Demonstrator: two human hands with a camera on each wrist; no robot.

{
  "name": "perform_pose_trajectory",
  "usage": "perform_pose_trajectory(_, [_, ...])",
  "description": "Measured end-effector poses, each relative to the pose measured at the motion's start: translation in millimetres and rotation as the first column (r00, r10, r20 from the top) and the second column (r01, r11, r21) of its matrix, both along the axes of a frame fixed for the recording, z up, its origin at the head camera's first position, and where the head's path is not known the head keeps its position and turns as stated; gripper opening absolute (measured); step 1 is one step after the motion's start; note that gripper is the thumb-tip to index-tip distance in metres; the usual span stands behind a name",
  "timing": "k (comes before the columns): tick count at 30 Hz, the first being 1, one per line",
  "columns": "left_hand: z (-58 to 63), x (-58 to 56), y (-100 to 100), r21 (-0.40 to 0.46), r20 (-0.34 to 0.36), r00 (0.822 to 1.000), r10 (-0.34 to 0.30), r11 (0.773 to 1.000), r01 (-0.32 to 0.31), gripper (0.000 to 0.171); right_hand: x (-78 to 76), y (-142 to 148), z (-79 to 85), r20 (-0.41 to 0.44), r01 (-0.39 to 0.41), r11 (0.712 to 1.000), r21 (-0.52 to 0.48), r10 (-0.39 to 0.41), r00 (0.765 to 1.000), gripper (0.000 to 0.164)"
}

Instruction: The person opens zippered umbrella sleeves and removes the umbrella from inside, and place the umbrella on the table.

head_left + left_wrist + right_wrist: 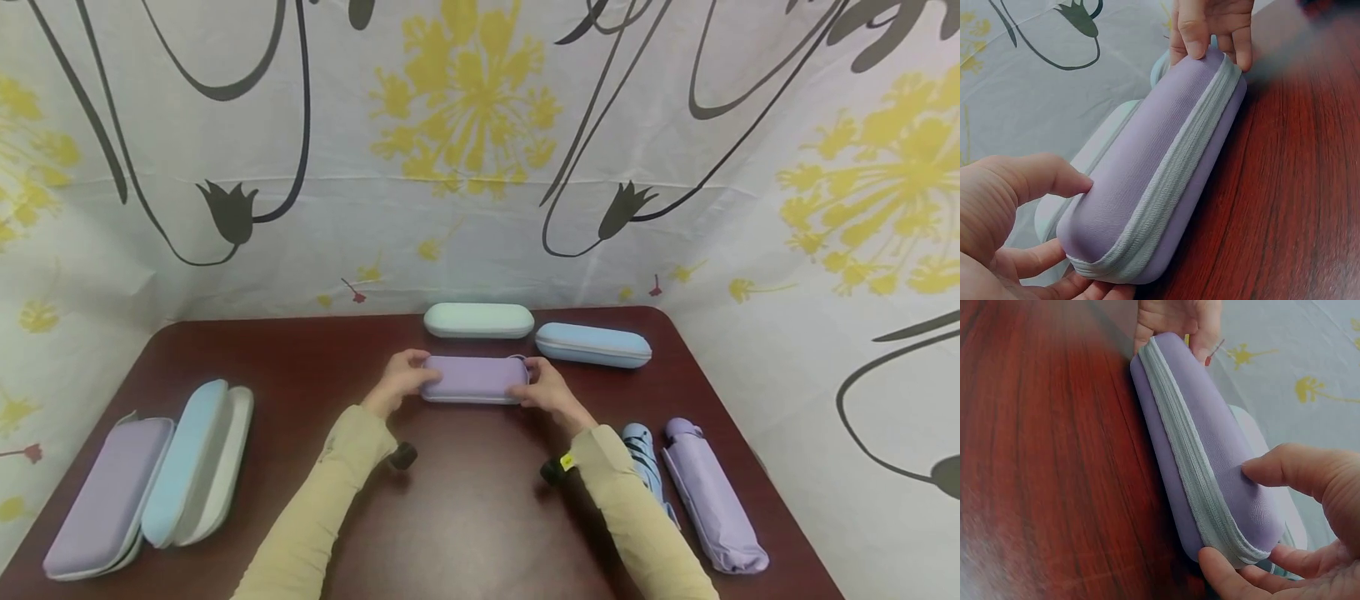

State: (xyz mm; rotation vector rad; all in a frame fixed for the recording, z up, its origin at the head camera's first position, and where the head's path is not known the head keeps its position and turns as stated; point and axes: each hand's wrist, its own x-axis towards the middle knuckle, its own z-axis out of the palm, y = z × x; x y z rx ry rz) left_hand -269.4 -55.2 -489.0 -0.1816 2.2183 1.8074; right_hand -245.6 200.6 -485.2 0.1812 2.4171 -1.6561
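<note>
Both hands hold a lilac hard zip case (474, 380) with a pale zip band, one at each end. My left hand (405, 379) grips its left end; in the left wrist view the thumb (1063, 175) lies on the top face and the fingers curl round the end. On the right end, my right hand (551, 390) has its thumb (1285, 469) on top and fingers against the zip side and end. The zip (1188, 437) looks closed. Whether the case touches the table cannot be made out. Just behind it lies a mint case (478, 321).
A blue zip case (592, 345) lies at the back right. On the left are a lilac case (112, 496) and a light blue and white case (183, 467), standing partly open. A blue folded umbrella (643, 454) and a lilac one (712, 496) lie right, near the right sleeve.
</note>
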Motion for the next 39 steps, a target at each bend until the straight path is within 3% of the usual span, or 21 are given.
perform_pose_trajectory(12, [4.6, 19.3, -25.1, -0.079, -0.006, 1.0, -0.002, 0.997, 0.001, 0.056, 15.6, -21.0, 0.6, -0.006, -0.031, 0.998, -0.048, 0.031, 1.0, 0.061])
perform_pose_trajectory(25, [-5.1, 53.9, -59.5, -0.15, -0.009, 1.0, -0.01, 0.989, 0.009, 0.056, 45.6, -52.9, -3.6, -0.026, -0.074, 0.997, 0.0, 0.074, 0.997, 0.061])
perform_pose_trajectory(39, [-5.7, 92.4, -74.9, -0.13, 0.008, 1.0, 0.0, 0.992, 0.001, 0.056, 77.0, -62.5, -3.0, -0.06, -0.136, 0.99, 0.031, 0.137, 0.989, 0.063])
